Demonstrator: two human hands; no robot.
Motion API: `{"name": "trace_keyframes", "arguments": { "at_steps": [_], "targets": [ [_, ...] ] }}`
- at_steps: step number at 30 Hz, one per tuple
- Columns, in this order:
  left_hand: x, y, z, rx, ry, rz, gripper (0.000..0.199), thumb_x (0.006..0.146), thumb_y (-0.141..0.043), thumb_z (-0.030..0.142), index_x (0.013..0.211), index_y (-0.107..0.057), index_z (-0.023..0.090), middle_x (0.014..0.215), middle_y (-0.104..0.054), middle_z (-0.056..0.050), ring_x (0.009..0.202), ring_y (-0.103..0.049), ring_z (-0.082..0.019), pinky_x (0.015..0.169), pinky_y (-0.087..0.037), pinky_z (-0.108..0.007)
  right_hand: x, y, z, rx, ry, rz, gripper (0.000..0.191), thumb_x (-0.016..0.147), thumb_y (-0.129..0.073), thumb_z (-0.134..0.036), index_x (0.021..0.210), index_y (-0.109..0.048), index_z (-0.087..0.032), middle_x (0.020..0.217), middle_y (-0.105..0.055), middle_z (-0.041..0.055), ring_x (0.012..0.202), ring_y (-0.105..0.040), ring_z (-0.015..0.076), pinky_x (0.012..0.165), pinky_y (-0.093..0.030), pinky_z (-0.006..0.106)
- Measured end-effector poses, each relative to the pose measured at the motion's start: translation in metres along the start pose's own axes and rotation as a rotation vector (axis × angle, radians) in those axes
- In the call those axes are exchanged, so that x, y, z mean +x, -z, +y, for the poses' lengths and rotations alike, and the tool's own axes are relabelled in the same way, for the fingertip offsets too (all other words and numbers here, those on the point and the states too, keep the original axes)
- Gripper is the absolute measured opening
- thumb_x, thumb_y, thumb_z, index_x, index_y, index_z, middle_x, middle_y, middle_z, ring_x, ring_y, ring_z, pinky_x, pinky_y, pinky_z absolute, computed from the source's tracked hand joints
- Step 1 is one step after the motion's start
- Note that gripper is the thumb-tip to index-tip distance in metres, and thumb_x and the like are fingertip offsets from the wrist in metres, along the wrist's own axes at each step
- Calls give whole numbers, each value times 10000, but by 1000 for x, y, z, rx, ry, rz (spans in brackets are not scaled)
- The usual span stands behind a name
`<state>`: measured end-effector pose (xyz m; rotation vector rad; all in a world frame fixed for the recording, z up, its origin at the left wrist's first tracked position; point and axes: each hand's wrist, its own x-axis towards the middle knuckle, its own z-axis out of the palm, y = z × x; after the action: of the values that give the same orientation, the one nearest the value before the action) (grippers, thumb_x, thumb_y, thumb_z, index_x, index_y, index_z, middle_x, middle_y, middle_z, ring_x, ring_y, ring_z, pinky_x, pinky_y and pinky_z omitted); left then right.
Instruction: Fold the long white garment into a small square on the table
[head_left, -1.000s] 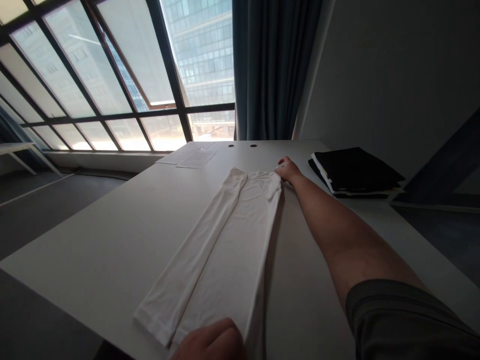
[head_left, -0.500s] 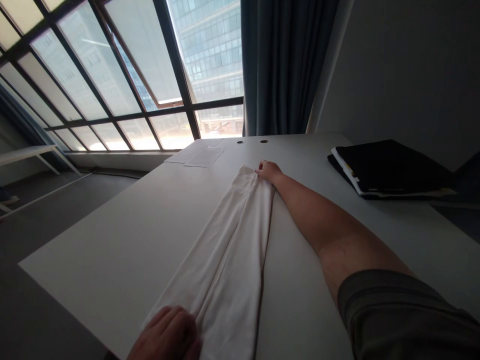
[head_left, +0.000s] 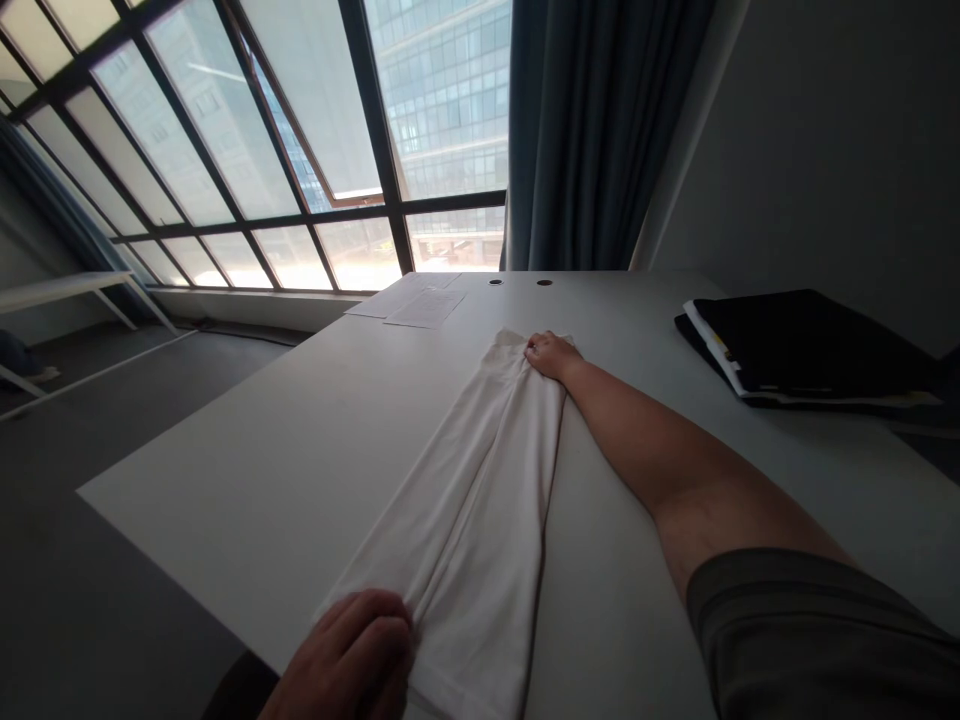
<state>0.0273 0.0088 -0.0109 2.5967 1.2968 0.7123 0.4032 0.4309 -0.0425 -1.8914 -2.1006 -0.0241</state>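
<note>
Nearest the camera, the left hand (head_left: 352,655) lies flat, fingers spread, on the near end of a long white soft-cloth garment (head_left: 472,500), folded lengthwise into a narrow strip. The strip runs away down the middle of the pale grey table (head_left: 247,460), its near end reaching the table's front edge. At the far end the right hand (head_left: 551,355), arm stretched out in a dark short sleeve (head_left: 810,640), presses the cloth down with fingers curled on it; whether it pinches a fold I cannot tell. The two hands are well apart, one at each end.

To do this well, I judge both ends should stay pinned and lightly tensioned so the long edges line up and the centre crease lies smooth.

To the right, well clear of the cloth, sits a stack of black folded fabric (head_left: 810,345). Beyond the garment lie white paper sheets (head_left: 420,303), then two round cable holes (head_left: 519,283), the dark blue curtain (head_left: 592,130) and the large window (head_left: 300,140). Nothing stands in the way.
</note>
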Motion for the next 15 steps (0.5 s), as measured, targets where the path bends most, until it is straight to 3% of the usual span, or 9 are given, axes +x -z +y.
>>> {"name": "trace_keyframes", "arguments": {
  "at_steps": [2, 5, 8, 11, 15],
  "targets": [
    [-3, 1, -6, 25, -66, 3, 122, 968, -579, 234, 1053, -661, 261, 1143, -713, -52, 1065, -689, -154, 957, -584, -220, -3, 3, -2, -14, 8, 20, 424, 1000, -457, -434, 1277, -661, -187, 1337, -597, 156, 1241, -548, 312, 1137, -381, 490],
    [-4, 15, -18, 34, -144, -89, 360, 904, -700, 334, 1260, -650, 309, 1326, -679, -60, 1235, -639, -209, 1039, -577, -303, -12, 15, -7, -40, 80, 96, 394, 992, -489, -390, 1269, -672, -178, 1400, -562, 165, 1294, -474, 340, 1164, -318, 509],
    [-2, 36, -33, 19, -80, -233, 495, 873, -743, 314, 1353, -624, 340, 1381, -665, -38, 1307, -605, -207, 1105, -544, -324, -29, 30, -19, -61, 217, 215, 344, 1013, -454, -304, 1200, -697, -147, 1371, -576, 183, 1276, -445, 343, 1151, -282, 499],
    [-1, 49, -49, -5, -7, -294, 454, 866, -735, 261, 1307, -671, 351, 1413, -645, -31, 1323, -593, -213, 1125, -526, -351, -58, 43, -40, -77, 359, 241, 336, 1037, -417, -268, 1118, -712, -129, 1261, -627, 185, 1199, -485, 317, 1105, -300, 474],
    [-1, 40, -63, -29, -37, -247, 324, 846, -710, 191, 1136, -745, 332, 1318, -681, -35, 1211, -635, -210, 1060, -541, -335, -119, 49, -82, -74, 633, 220, 261, 1018, -497, -259, 1099, -710, -131, 1208, -653, 147, 1113, -539, 268, 1038, -358, 421]
  ]
}}
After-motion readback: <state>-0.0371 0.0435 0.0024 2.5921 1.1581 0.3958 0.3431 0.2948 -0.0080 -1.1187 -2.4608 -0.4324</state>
